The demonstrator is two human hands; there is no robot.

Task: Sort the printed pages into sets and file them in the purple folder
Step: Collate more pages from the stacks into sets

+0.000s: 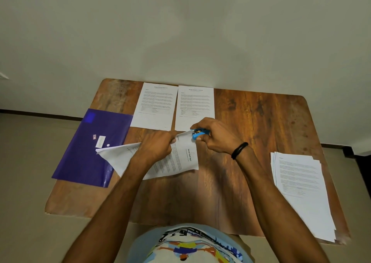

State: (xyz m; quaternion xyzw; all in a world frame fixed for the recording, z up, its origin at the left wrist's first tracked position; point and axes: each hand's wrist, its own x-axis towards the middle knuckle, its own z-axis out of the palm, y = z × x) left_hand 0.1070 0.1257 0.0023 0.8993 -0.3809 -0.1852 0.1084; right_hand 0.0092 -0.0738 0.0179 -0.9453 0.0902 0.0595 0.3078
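My left hand [158, 145] grips a set of printed pages [181, 158] lifted above the middle of the wooden table [251, 122], its sheets fanning out to the left. My right hand [214, 136] holds a small blue stapler [198, 133] clamped on the top corner of that set. The purple folder [90, 148] lies flat at the table's left, partly under the fanned sheets. Two printed sets, one on the left [154, 106] and one on the right [195, 106], lie side by side at the far edge. A loose stack of pages [301, 190] sits at the right.
The table stands against a plain wall, with floor to the left and right. Bare wood shows between the far pages and the right stack, and along the near edge. A black band circles my right wrist [239, 150].
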